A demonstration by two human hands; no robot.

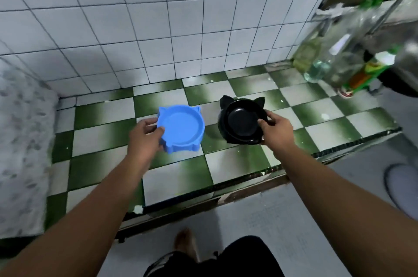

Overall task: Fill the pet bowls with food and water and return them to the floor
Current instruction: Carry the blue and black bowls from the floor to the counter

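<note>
A wall of white square tiles [181,27] fills the upper half of the view and meets a green-and-white chequered tiled floor [101,163], which ends in a dark kerb on the near side. Beyond that kerb, toward the person, lies a plain pale grey floor [294,220]. A grey speckled stone slab [22,140] borders the chequered tiles on the left. At the far right, blurred, a cluster of clear glass bottles [321,59] stands near the wall corner beside a green wire rack [366,77]. Two bare forearms reach forward over the kerb. A round blue plastic pet bowl with cat ears on its rim [181,129] sits over the middle of the chequered tiles, slightly tilted and empty. Just to its right, apart from it, is a round glossy black pet bowl with cat ears [242,120], also empty, tipped toward the camera, with a shadow on the tiles at its left. Whether either bowl touches the tiles cannot be told. The left-hand grip [144,138] is clamped on the blue bowl's left edge, thumb over the rim and fingers underneath. The right-hand grip [277,131] is clamped on the black bowl's right edge, thumb on the rim. A bare foot [185,242] shows at the bottom.
</note>
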